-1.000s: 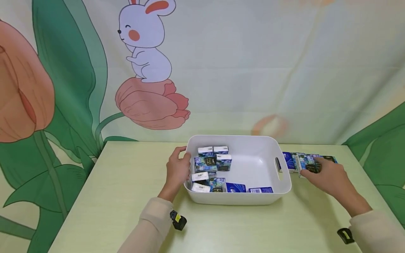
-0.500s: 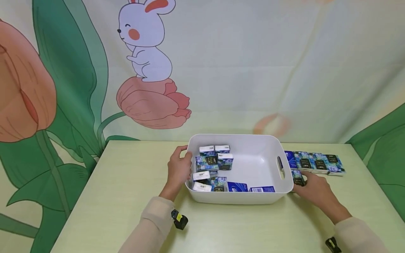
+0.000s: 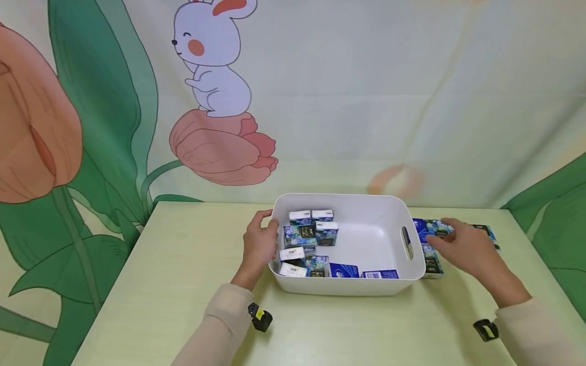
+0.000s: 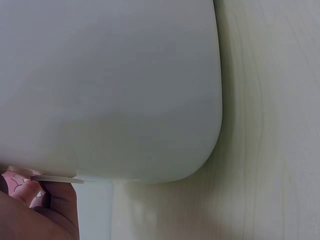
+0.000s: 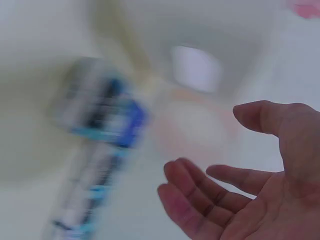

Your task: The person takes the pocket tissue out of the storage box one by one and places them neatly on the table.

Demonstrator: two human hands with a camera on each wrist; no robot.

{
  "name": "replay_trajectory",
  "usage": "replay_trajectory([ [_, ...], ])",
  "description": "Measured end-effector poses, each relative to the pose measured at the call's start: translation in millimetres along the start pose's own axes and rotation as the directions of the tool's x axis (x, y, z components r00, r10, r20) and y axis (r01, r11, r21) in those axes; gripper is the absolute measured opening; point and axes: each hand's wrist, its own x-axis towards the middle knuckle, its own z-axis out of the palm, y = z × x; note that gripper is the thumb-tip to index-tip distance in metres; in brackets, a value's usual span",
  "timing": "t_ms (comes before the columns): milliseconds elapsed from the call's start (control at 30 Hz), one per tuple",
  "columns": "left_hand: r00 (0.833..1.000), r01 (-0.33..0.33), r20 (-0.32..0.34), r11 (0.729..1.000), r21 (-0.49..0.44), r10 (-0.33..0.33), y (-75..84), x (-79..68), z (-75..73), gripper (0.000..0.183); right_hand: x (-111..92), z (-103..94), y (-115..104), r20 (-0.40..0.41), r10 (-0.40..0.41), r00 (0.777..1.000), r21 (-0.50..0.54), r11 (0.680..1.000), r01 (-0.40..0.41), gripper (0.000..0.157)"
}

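Observation:
My left hand grips the left end of a white plastic bin. In the left wrist view, its fingers curl at the bin's edge. Small tissue packs with blue floral print, such as this one, fill the bin's left side. Along its front lie blue packs. To the right of the bin, my right hand hovers over a row of packs, fingers apart and nothing held. One floral pack lies in front of that row, against the bin. Packs look blurred in the right wrist view.
The bin stands on a pale wooden table, near its back edge. Behind it hangs a printed curtain with a rabbit and tulips. A handle slot opens in the bin's right end.
My right hand took a floral pack from the row, set it down beside the bin's front right, let go and moved back up over the row. My left hand stays on the bin.

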Motion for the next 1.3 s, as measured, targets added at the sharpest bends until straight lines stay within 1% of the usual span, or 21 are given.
replay_trajectory([
  [100,1.0,0.004,-0.008,1.0,0.004,-0.004,0.5,-0.4,-2.0,0.033,4.9,-25.3,-28.0,-0.033,-0.041,0.999,0.031,0.999,0.042,0.076],
  [200,1.0,0.009,-0.002,1.0,0.001,-0.009,-0.9,0.0,-3.5,0.033,11.3,-41.0,-55.3,-0.047,-0.073,0.996,0.046,0.996,0.075,0.077],
  [333,1.0,0.007,0.003,1.0,-0.003,-0.007,-4.0,1.6,-4.8,0.033,25.7,-48.9,-88.4,-0.026,-0.104,0.994,0.038,0.994,0.104,0.078],
  [467,1.0,0.001,0.0,1.0,-0.006,-0.001,-4.3,2.3,-5.1,0.032,43.7,-46.4,-118.5,0.022,-0.125,0.992,0.032,0.992,0.124,0.076],
  [533,1.0,0.0,-0.001,1.0,-0.007,0.0,-3.7,2.2,-5.1,0.032,53.1,-41.6,-131.1,0.05,-0.137,0.989,0.035,0.99,0.135,0.076],
  [633,1.0,0.005,0.001,1.0,-0.009,-0.005,-3.8,2.1,-5.2,0.032,66.8,-29.1,-147.3,0.09,-0.15,0.984,0.032,0.988,0.148,0.075],
  [733,1.0,0.01,-0.001,1.0,-0.004,-0.01,-4.4,1.8,-5.6,0.032,80.2,-11.9,-160.1,0.132,-0.159,0.978,0.022,0.987,0.157,0.077],
  [867,1.0,0.004,-0.01,1.0,0.0,-0.004,-5.0,1.0,-6.2,0.032,94.2,12.8,-173.3,0.188,-0.165,0.968,-0.017,0.985,0.171,0.081],
  [1000,1.0,-0.004,-0.013,1.0,-0.008,0.004,-5.5,0.5,-5.4,0.032,102.2,33.1,-180.7,0.236,-0.148,0.961,-0.059,0.984,0.166,0.085],
  [1100,1.0,-0.003,-0.007,1.0,-0.014,0.003,-5.0,0.1,-4.2,0.032,105.2,45.0,-183.5,0.253,-0.141,0.957,-0.073,0.984,0.164,0.087],
  [1200,1.0,-0.004,-0.004,1.0,-0.011,0.004,-3.6,0.1,-3.5,0.032,105.6,57.3,-185.4,0.243,-0.146,0.959,-0.055,0.985,0.164,0.087],
  [1300,1.0,-0.009,-0.007,1.0,-0.002,0.009,-2.2,1.1,-3.4,0.032,104.3,71.7,-186.8,0.224,-0.162,0.961,-0.036,0.984,0.174,0.091],
])
